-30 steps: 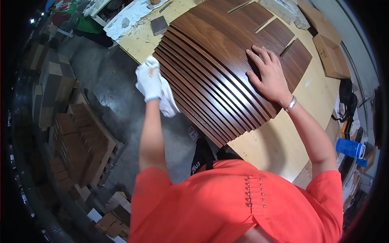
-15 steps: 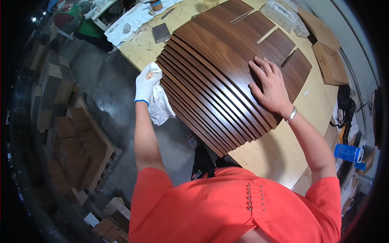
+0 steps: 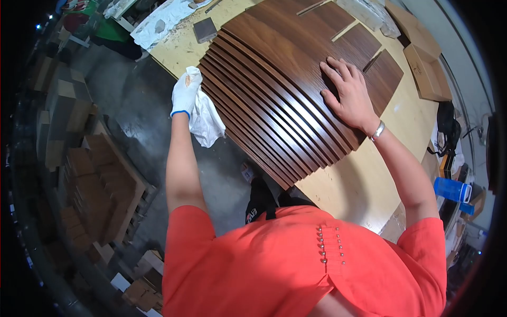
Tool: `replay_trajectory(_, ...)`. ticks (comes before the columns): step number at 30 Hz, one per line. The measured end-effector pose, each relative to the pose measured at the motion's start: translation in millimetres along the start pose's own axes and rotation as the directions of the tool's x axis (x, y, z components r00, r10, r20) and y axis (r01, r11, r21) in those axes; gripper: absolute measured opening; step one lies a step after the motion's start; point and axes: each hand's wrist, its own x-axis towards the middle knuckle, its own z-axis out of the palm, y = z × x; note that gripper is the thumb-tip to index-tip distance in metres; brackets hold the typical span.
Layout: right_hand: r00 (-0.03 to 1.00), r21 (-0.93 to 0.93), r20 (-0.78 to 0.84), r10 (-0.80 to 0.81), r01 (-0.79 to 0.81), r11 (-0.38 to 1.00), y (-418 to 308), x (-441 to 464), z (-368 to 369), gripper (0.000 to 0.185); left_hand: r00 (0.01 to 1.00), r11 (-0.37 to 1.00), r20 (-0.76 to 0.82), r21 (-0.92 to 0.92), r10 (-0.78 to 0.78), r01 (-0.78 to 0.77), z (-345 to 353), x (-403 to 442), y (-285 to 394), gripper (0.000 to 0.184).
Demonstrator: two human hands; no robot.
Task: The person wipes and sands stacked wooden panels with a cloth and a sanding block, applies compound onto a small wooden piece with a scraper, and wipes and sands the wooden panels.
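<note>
A fanned stack of dark brown wooden panels (image 3: 274, 100) lies on the light wooden table (image 3: 338, 185); the top panel has narrow slots at its far right. My left hand (image 3: 183, 94), in a white glove with a blue cuff, is closed on a white cloth (image 3: 206, 122) at the stack's left edge. The cloth hangs down beside the panel ends. My bare right hand (image 3: 351, 98), with a metal band at the wrist, rests on the top panel, fingers apart and holding nothing.
A dark block (image 3: 205, 30) sits on the table's far left part. An open cardboard box (image 3: 429, 71) is at the right, above a blue container (image 3: 452, 189). Brown boards (image 3: 92, 185) are stacked on the floor at the left. Another person's green garment (image 3: 112, 29) shows at the far left.
Over the last second my left hand has shifted slightly along the left panel edges with the cloth, which hangs differently. My right hand stays on the top panel. The view has also shifted slightly.
</note>
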Motion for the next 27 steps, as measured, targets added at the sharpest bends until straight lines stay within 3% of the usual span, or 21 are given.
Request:
replay_trajectory(3, 1.0, -0.015, 0.004, 0.002, -0.002, 1.0, -0.6, -0.6, 1.4, 0.058, 0.9, 0.945, -0.341, 0.272, 0.272, -0.183, 36.5, -40.3, 13.5, 0.029)
replay_trajectory(5, 1.0, -0.019, -0.001, 0.012, -0.012, 1.0, -0.4, -1.3, 2.9, 0.058, 0.889, 0.94, -0.374, 0.304, 0.264, -0.152, 65.6, -104.5, 54.0, 0.016)
replay_trajectory(6, 1.0, -0.024, -0.003, 0.009, -0.009, 1.0, 0.3, -2.1, 3.7, 0.058, 0.847, 0.9, -0.372, 0.362, 0.379, -0.244, 81.1, -139.2, 59.4, 0.014)
replay_trajectory(7, 1.0, -0.026, -0.005, 0.004, -0.005, 1.0, 1.2, -2.1, 4.0, 0.058, 0.833, 0.914, -0.395, 0.281, 0.389, -0.293, 96.2, -180.6, 79.7, 0.014)
replay_trajectory(10, 1.0, -0.026, -0.016, -0.006, 0.006, 1.0, 3.9, -1.7, 7.7, 0.058, 0.89, 0.914, -0.212, 0.089, 0.405, -0.395, 130.7, -298.3, 81.1, 0.033)
replay_trajectory(11, 1.0, -0.025, -0.022, -0.007, 0.007, 1.0, 4.9, -2.1, 9.1, 0.058, 0.914, 0.916, -0.097, -0.05, 0.393, -0.399, 132.5, -327.9, 78.9, 0.039)
replay_trajectory(13, 0.999, -0.022, -0.033, -0.011, 0.01, 1.0, 6.6, -3.1, 11.4, 0.057, 0.801, 0.833, 0.231, -0.113, 0.552, -0.541, 115.5, -351.7, 79.1, 0.032)
replay_trajectory(14, 0.999, -0.018, -0.04, -0.009, 0.008, 1.0, 6.1, -3.4, 11.9, 0.057, 0.796, 0.831, 0.244, -0.214, 0.554, -0.513, 109.0, -346.5, 80.2, 0.02)
replay_trajectory(15, 0.999, -0.014, -0.047, -0.006, 0.005, 1.0, 6.1, -3.2, 12.9, 0.057, 0.833, 0.842, 0.185, -0.267, 0.522, -0.468, 99.9, -330.1, 82.9, 0.018)
replay_trajectory(17, 0.997, -0.006, -0.083, -0.01, 0.009, 1.0, 7.9, -5.7, 17.7, 0.056, 0.969, 0.925, -0.108, -0.29, 0.222, -0.244, 75.8, -283.0, 81.7, 0.015)
replay_trajectory(19, 0.994, -0.004, -0.108, -0.015, 0.015, 1.0, 9.3, -4.1, 19.5, 0.056, 0.946, 0.965, -0.324, -0.237, 0.026, -0.108, 66.5, -225.8, 110.0, 0.011)
replay_trajectory(20, 0.993, -0.001, -0.118, -0.016, 0.015, 1.0, 9.9, -4.2, 20.7, 0.055, 0.912, 0.948, -0.399, -0.244, 0.095, -0.206, 78.1, -209.9, 117.1, 0.012)
replay_trajectory(23, 0.992, -0.007, -0.126, -0.012, 0.011, 1.0, 10.7, -4.2, 22.4, 0.055, 0.839, 0.872, -0.265, 0.267, 0.476, -0.41, 166.2, -273.4, 69.2, 0.041)
replay_trajectory(24, 0.992, -0.025, -0.129, -0.014, 0.011, 1.0, 10.3, -4.1, 23.4, 0.055, 0.75, 0.795, -0.269, 0.266, 0.604, -0.545, 173.5, -304.7, 80.3, 0.041)
replay_trajectory(25, 0.994, -0.04, -0.113, 0.004, -0.009, 0.999, 8.0, -4.5, 20.9, 0.055, 0.736, 0.739, -0.078, 0.127, 0.672, -0.661, 158.9, -322.6, 88.8, 0.032)
replay_trajectory(26, 0.991, -0.035, -0.134, 0.0, -0.005, 0.999, 10.0, -3.7, 21.2, 0.056, 0.774, 0.776, 0.103, 0.03, 0.625, -0.63, 148.6, -317.4, 93.7, 0.025)
replay_trajectory(27, 0.989, -0.024, -0.145, -0.009, 0.005, 1.0, 10.2, -5.8, 23.5, 0.056, 0.787, 0.796, 0.124, -0.042, 0.604, -0.604, 139.7, -307.6, 89.7, 0.02)
